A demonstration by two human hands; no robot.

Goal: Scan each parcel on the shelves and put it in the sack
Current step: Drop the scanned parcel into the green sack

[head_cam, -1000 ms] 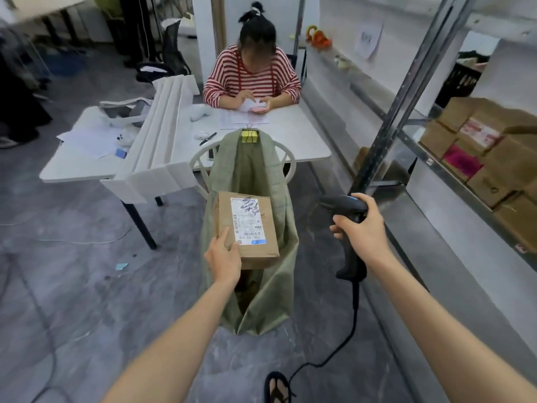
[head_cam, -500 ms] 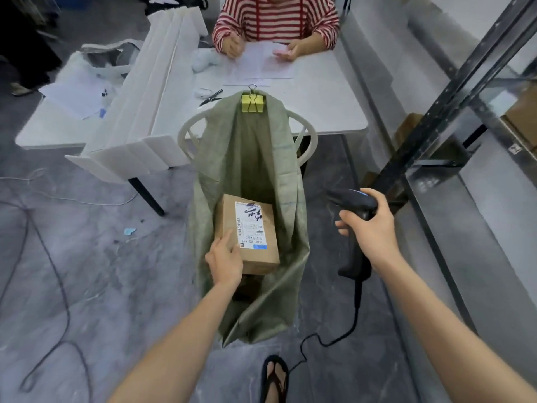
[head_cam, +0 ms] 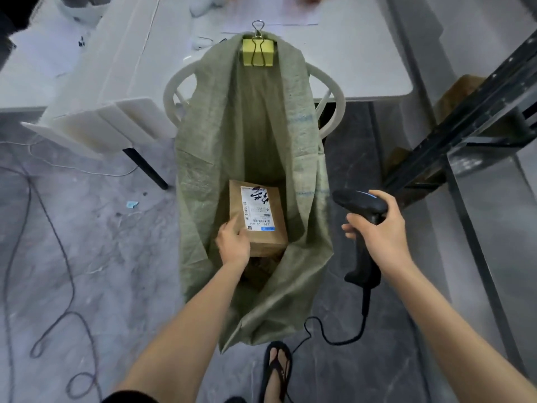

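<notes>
Cardboard parcel [head_cam: 257, 216], held by left hand [head_cam: 233, 244], inside woven sack [head_cam: 255, 117].

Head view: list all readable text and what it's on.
"530 05 A07", last characters unsure: near the bottom of the label on the parcel.
Big black brush-style characters at the label's top: cannot read.
Fine print, barcode numbers, blue strip on the label: too small and blurred.
Scanner, sack: no text visible.
</notes>
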